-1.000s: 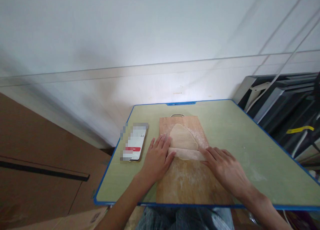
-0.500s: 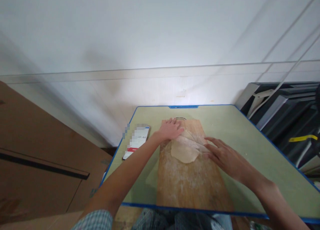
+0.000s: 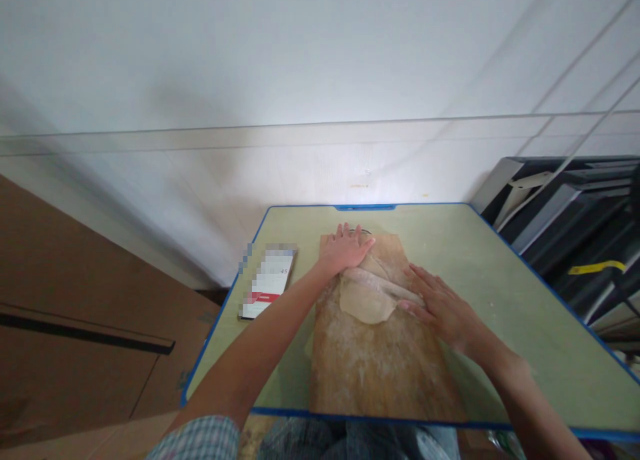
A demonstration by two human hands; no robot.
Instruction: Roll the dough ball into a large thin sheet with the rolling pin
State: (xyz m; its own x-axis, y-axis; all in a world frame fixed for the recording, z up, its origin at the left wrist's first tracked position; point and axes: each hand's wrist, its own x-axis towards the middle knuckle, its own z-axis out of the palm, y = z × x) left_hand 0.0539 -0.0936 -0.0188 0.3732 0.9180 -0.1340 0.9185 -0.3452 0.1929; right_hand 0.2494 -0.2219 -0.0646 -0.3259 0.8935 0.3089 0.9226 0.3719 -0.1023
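Observation:
A floured rolling pin [image 3: 383, 285] lies slantwise across a thin, pale sheet of dough [image 3: 365, 303] on a wooden cutting board [image 3: 380, 373]. My left hand [image 3: 346, 250] is flat with fingers spread, at the pin's far left end, which it partly hides. At the right end, my right hand [image 3: 440, 307] touches the pin with its fingers stretched out. Its thumb is on the near side of the pin, the fingers on the far side. Some dough also shows beyond the pin, between the hands.
The board rests on a pale green table with a blue edge [image 3: 310, 208]. Left of the board lies a phone [image 3: 273, 280] with a lit screen. A white wall [image 3: 320, 160] stands behind, a cardboard box [image 3: 90, 280] at left, and dark flat panels [image 3: 575, 213] at right.
My left hand has slid forward slightly and its fingers have spread. My right hand has turned, with its thumb now showing on the pin's near side. The view has shifted a little.

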